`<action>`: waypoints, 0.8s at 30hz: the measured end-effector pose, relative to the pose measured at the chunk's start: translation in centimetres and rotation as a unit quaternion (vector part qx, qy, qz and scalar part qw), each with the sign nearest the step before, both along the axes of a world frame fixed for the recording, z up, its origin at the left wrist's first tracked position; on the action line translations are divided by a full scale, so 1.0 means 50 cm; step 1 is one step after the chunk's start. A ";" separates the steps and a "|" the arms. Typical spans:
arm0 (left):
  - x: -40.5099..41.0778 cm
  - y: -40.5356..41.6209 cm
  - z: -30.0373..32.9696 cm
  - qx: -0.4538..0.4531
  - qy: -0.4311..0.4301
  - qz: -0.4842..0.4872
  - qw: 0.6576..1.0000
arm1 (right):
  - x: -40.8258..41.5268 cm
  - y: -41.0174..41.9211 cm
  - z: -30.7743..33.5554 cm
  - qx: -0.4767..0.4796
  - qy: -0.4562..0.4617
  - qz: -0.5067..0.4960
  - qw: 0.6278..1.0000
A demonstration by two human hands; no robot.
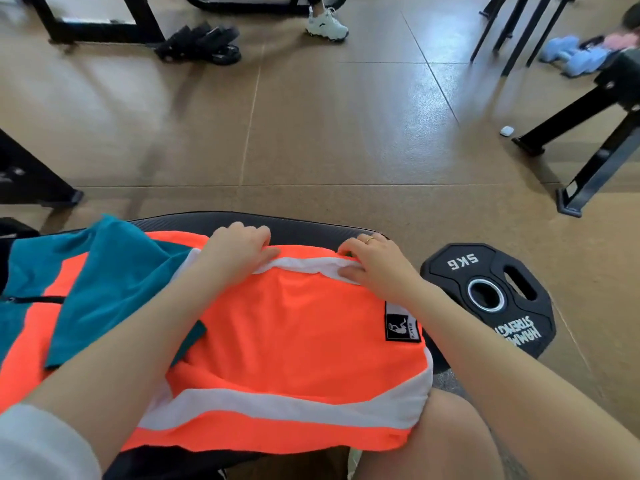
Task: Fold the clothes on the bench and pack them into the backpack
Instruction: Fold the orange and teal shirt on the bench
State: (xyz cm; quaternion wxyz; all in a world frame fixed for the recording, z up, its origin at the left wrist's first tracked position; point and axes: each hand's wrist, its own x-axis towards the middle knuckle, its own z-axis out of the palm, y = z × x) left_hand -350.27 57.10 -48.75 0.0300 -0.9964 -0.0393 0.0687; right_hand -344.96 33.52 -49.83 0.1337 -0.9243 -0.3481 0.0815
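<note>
An orange garment [294, 341] with white bands lies spread across the black padded desk [301, 227], its near edge hanging toward the person's bare knee [433, 441]. A black patch [402, 321] with a white figure sits on its right side. On the left, a teal garment [114, 282] overlaps the orange one, and a dark zip runs across its left part.

Both hands work the far edge of the orange garment, where a white band runs from left to right. The left hand [239, 249] has its fingers curled over that edge and its thumb laid along the white band, pinching the cloth. The right hand [372, 261], with a ring on one finger, grips the same edge further right, fingers bent over the fold and thumb pressed on the white band. The two hands are near each other but apart.

No backpack can be made out with certainty; a dark shape at the far left edge is too cut off to tell.

On the floor [311, 133] just right of the desk lies a black weight plate [519, 306] marked 5KG. Farther off stand black metal frames [595, 157], a pair of black sandals [201, 43], someone's white shoe [327, 24] and blue dumbbells [575, 55].
</note>
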 end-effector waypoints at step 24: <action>-0.090 -0.022 -0.065 -0.098 -0.021 -0.091 0.991 | -0.125 -0.115 -0.046 0.117 0.179 -0.204 0.955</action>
